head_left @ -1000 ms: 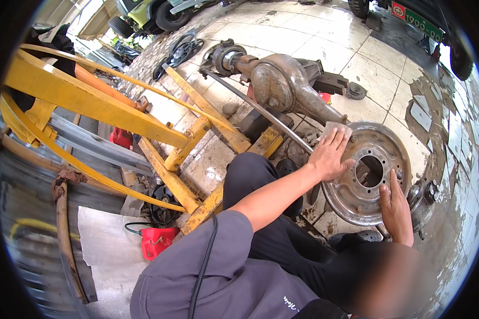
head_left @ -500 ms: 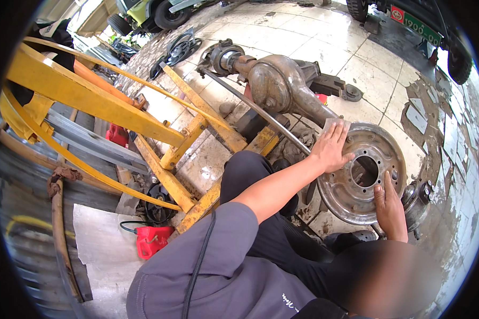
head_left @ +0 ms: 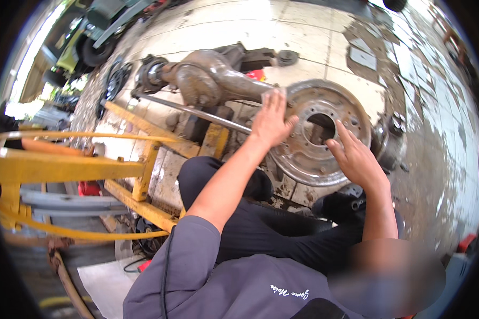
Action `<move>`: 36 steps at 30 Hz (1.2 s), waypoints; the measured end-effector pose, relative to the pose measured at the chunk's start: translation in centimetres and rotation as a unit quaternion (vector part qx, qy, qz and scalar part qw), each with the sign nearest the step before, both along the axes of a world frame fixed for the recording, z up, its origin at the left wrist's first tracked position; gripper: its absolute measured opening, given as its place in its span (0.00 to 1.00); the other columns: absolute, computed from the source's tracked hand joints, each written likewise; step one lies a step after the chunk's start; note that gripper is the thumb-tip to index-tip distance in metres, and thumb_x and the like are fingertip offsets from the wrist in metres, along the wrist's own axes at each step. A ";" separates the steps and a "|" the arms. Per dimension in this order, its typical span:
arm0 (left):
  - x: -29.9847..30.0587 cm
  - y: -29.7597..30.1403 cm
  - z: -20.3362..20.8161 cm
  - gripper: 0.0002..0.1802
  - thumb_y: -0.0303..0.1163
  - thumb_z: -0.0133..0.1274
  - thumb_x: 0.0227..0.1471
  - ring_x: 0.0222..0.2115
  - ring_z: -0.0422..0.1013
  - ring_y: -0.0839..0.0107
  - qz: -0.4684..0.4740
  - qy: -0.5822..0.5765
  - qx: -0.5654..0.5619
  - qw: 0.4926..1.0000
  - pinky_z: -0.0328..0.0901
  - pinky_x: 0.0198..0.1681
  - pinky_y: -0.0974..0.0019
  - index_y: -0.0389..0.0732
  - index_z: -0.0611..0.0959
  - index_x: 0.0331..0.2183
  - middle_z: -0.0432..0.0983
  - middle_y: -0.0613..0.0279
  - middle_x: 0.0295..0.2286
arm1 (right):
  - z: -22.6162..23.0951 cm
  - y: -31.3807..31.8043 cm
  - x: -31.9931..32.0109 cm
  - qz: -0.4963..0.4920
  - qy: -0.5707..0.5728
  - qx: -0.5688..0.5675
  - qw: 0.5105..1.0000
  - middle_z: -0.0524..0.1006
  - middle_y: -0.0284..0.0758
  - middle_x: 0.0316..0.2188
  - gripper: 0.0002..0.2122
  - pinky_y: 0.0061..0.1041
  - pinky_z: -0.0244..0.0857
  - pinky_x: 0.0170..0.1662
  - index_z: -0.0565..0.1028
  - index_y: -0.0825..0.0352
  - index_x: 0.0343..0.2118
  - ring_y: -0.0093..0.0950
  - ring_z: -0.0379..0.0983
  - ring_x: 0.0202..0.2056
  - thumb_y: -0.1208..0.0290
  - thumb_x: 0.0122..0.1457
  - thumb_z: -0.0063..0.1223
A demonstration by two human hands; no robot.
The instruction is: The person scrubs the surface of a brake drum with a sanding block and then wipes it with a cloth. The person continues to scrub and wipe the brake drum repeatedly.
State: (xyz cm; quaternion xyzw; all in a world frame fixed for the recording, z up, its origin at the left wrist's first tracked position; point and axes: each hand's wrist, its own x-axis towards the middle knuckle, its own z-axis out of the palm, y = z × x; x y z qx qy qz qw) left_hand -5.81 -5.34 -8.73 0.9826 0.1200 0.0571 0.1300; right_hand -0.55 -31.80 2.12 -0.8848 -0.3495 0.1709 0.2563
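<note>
A round, rust-stained steel brake backing plate [head_left: 351,106] lies in front of me, its central hole ringed with small bolt holes. My left hand [head_left: 273,123] rests on its upper left rim, fingers stretched flat. Under those fingertips is a small pale sheet [head_left: 280,94]; blur hides what kind it is. My right hand [head_left: 356,159] is at the plate's right side, thumb and fingers apart near the central hole, with nothing in it. Behind the plate lies a greasy axle housing [head_left: 234,85] with a round differential bulge. A long metal rod [head_left: 197,112] runs alongside it.
A yellow steel frame [head_left: 64,164] takes up the left side. Right of the plate sits a greasy hub [head_left: 389,141]. Broken tiles [head_left: 362,57] lie on the floor at the far right. A parked vehicle [head_left: 93,48] stands at the far left.
The whole view has swung, so the plate and axle housing appear farther left and higher. My left hand stays on the plate's rim; my right hand's fingers now reach toward the central hole.
</note>
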 end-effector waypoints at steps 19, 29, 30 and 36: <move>-2.3 -1.4 0.0 0.53 0.62 0.47 0.59 0.68 0.43 0.39 -0.015 0.020 0.022 0.999 0.43 0.70 0.51 0.28 0.51 0.66 0.45 0.34 0.66 | 0.1 -0.7 -0.5 -0.006 0.001 -0.013 1.000 0.69 0.55 0.58 0.34 0.45 0.58 0.63 0.61 0.74 0.64 0.50 0.65 0.60 0.46 0.69 0.39; -0.9 -1.9 0.5 0.52 0.59 0.46 0.60 0.68 0.43 0.39 -0.009 0.024 0.033 0.999 0.44 0.70 0.51 0.26 0.52 0.66 0.47 0.33 0.66 | 0.3 -0.9 0.1 -0.015 0.004 -0.015 1.000 0.69 0.58 0.58 0.33 0.43 0.61 0.61 0.61 0.75 0.63 0.52 0.66 0.59 0.48 0.69 0.40; -1.1 -1.5 0.5 0.51 0.59 0.46 0.60 0.67 0.44 0.39 -0.006 0.022 0.023 0.999 0.44 0.70 0.51 0.26 0.52 0.66 0.47 0.33 0.66 | 0.4 -0.8 0.0 -0.015 0.004 -0.019 1.000 0.68 0.58 0.58 0.33 0.44 0.61 0.61 0.61 0.75 0.63 0.52 0.67 0.58 0.48 0.69 0.40; -0.5 -1.8 1.0 0.51 0.63 0.39 0.62 0.67 0.43 0.38 -0.009 0.018 -0.006 1.000 0.43 0.70 0.51 0.26 0.54 0.65 0.47 0.31 0.65 | -0.6 -1.2 0.1 -0.017 0.005 -0.006 1.000 0.69 0.59 0.57 0.33 0.44 0.62 0.60 0.62 0.75 0.63 0.53 0.67 0.58 0.47 0.69 0.41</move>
